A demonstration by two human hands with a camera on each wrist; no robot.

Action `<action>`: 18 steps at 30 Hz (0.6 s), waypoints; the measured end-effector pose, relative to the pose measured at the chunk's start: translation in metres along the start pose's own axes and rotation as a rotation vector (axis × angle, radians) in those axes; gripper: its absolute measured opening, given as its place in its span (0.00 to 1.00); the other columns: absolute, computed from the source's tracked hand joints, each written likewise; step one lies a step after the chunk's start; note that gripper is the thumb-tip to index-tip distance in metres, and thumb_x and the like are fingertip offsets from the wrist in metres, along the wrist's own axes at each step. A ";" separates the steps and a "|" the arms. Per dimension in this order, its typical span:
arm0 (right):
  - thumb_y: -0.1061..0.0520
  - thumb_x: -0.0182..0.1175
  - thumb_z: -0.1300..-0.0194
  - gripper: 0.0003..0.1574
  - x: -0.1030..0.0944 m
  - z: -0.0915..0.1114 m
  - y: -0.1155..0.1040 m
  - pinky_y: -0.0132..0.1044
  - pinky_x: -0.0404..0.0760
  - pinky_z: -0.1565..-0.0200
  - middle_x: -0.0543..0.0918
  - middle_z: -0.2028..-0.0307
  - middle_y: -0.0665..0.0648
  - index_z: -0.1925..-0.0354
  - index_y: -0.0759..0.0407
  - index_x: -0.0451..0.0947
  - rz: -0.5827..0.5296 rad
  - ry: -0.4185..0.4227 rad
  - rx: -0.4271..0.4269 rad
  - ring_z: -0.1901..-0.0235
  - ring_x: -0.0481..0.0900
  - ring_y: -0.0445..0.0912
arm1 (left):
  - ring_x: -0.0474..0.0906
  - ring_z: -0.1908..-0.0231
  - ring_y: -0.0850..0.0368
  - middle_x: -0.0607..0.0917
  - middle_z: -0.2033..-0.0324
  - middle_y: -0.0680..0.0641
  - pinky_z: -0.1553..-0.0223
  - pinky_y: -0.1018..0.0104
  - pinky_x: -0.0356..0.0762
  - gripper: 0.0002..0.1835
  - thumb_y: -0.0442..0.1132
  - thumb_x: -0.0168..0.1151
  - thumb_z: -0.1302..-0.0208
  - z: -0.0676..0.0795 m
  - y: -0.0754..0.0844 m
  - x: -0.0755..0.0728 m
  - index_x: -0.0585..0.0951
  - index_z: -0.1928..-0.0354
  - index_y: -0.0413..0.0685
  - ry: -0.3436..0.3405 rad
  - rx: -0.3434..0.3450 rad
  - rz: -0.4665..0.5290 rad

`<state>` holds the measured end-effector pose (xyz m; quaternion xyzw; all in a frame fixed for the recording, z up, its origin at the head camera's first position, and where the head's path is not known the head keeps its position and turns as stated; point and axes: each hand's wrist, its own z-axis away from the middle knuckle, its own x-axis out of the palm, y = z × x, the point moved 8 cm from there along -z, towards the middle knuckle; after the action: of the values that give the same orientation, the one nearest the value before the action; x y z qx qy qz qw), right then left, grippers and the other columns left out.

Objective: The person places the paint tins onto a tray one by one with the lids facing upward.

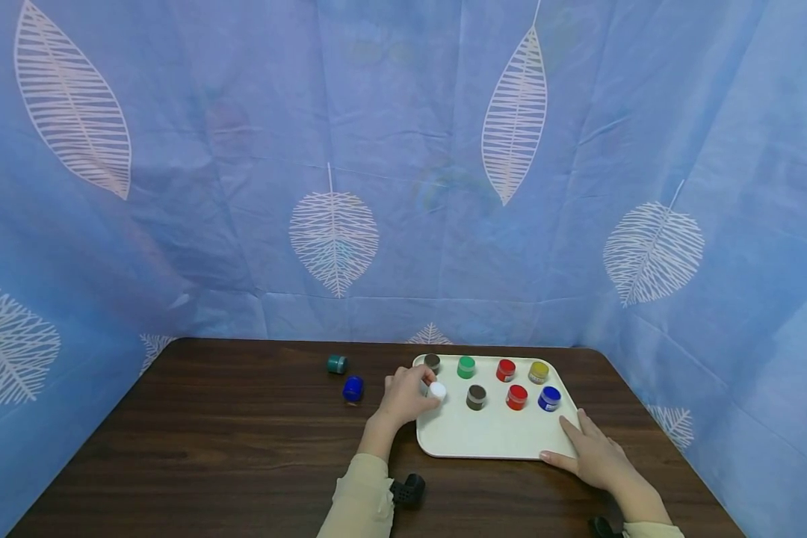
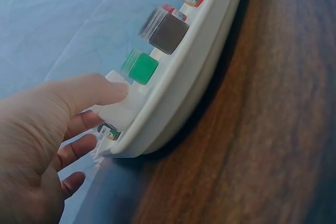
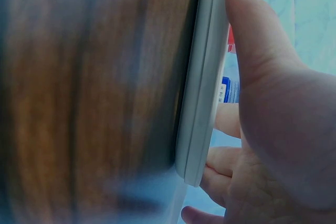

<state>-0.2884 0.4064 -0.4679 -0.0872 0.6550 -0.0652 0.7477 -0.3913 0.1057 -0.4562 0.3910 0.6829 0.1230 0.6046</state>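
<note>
At the left side of a white tray [image 1: 491, 441], my left hand [image 1: 403, 396] pinches a white paint jar [image 1: 437, 391] between thumb and fingers. In the left wrist view, the thumb overlaps this white jar [image 2: 118, 114], close over the tray. My right hand [image 1: 598, 452] rests on the tray's front right corner, thumb along the front rim and fingers spread at the right edge. Near the left hand, a dark jar [image 1: 432, 363] stands behind the white one, and a brown jar [image 1: 476, 397] stands to its right.
Also on the tray are a green jar [image 1: 466, 367], two red jars [image 1: 506, 370], a yellow jar [image 1: 539, 372] and a blue jar [image 1: 549, 398]. Left of the tray, a teal jar [image 1: 337, 364] and another blue jar [image 1: 353, 388] lie on the wooden table [image 1: 208, 448]. A blue curtain [image 1: 403, 149] hangs behind.
</note>
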 end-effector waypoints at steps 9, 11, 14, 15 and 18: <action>0.24 0.55 0.42 0.64 0.001 0.000 -0.001 0.76 0.59 0.44 0.45 0.32 0.86 0.31 0.74 0.58 -0.001 -0.007 0.000 0.33 0.49 0.79 | 0.72 0.55 0.52 0.83 0.62 0.58 0.52 0.51 0.60 0.14 0.46 0.74 0.47 0.001 -0.004 -0.002 0.80 0.61 0.59 -0.016 -0.032 -0.001; 0.24 0.55 0.41 0.64 0.001 -0.001 -0.001 0.76 0.59 0.44 0.45 0.32 0.86 0.31 0.74 0.57 -0.002 -0.008 -0.001 0.33 0.49 0.79 | 0.72 0.55 0.52 0.83 0.61 0.57 0.51 0.50 0.60 0.14 0.47 0.73 0.47 0.002 -0.004 -0.003 0.80 0.60 0.59 -0.021 -0.040 -0.006; 0.24 0.55 0.41 0.64 0.000 -0.001 -0.001 0.75 0.59 0.44 0.45 0.32 0.86 0.31 0.74 0.57 0.001 -0.005 -0.003 0.33 0.49 0.79 | 0.71 0.55 0.53 0.83 0.61 0.58 0.51 0.50 0.60 0.14 0.48 0.73 0.47 0.002 -0.004 -0.004 0.80 0.59 0.60 -0.025 -0.051 -0.008; 0.24 0.55 0.41 0.64 0.000 -0.001 -0.001 0.75 0.60 0.45 0.45 0.32 0.86 0.31 0.74 0.58 0.002 -0.003 -0.005 0.33 0.49 0.79 | 0.70 0.55 0.53 0.83 0.61 0.58 0.51 0.50 0.60 0.15 0.48 0.74 0.47 0.002 -0.004 -0.004 0.80 0.59 0.60 -0.025 -0.053 -0.007; 0.24 0.55 0.41 0.63 -0.001 0.000 -0.001 0.75 0.60 0.45 0.46 0.32 0.86 0.31 0.74 0.58 0.007 0.000 -0.009 0.34 0.50 0.79 | 0.69 0.54 0.53 0.82 0.60 0.58 0.52 0.51 0.59 0.17 0.50 0.74 0.47 0.002 -0.004 -0.007 0.80 0.57 0.60 -0.026 -0.059 -0.014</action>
<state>-0.2888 0.4057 -0.4672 -0.0882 0.6556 -0.0595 0.7475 -0.3907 0.0979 -0.4541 0.3696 0.6737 0.1337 0.6258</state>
